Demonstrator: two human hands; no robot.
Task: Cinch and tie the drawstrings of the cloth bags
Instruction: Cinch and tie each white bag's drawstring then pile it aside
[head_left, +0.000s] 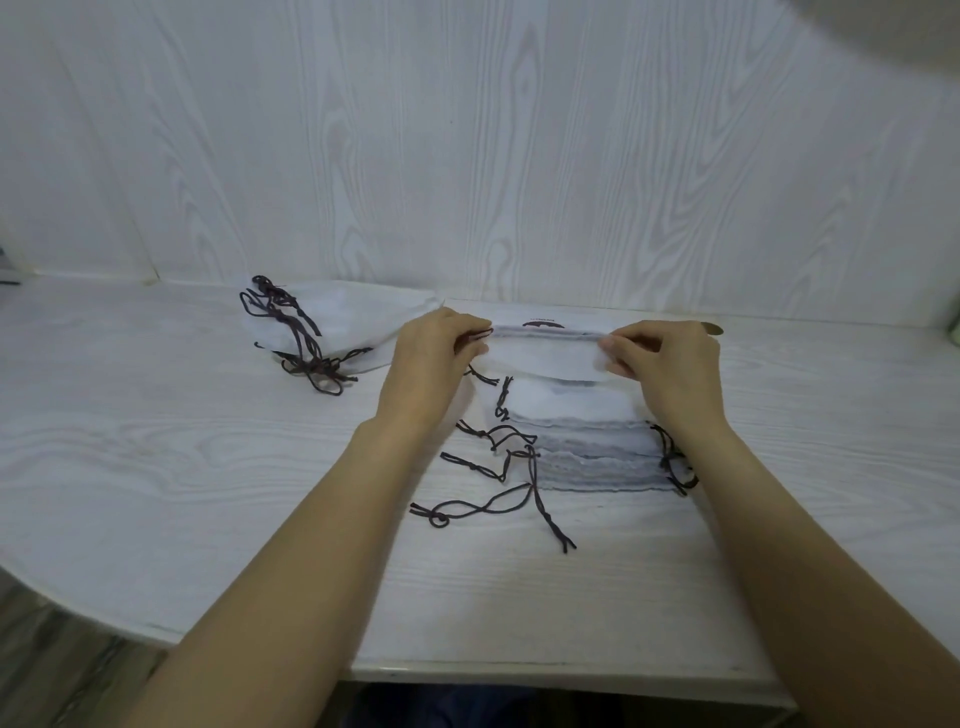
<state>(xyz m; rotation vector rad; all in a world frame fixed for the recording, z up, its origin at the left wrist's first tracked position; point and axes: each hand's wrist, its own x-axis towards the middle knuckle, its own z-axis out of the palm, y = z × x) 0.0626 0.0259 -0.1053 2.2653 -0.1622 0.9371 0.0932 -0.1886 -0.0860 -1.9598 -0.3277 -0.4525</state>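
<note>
left hand (434, 358): I see its grip pinching the top bag's left end, fingers curled at the cord channel.
right hand (662, 361): grip pinching the right end of the same bag.
top bag (545, 358): held stretched between both hands, over the stack.
stack of bags (587, 447): flat on the tabletop (156, 441), dark drawstrings (493, 467) trailing left and right.
tied bags (337, 322): heap far left, by the wall.
room: bare tabletop left and near the front edge.

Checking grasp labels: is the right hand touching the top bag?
Touching. The head view shows the right hand pinching the top bag at its right edge.
</note>
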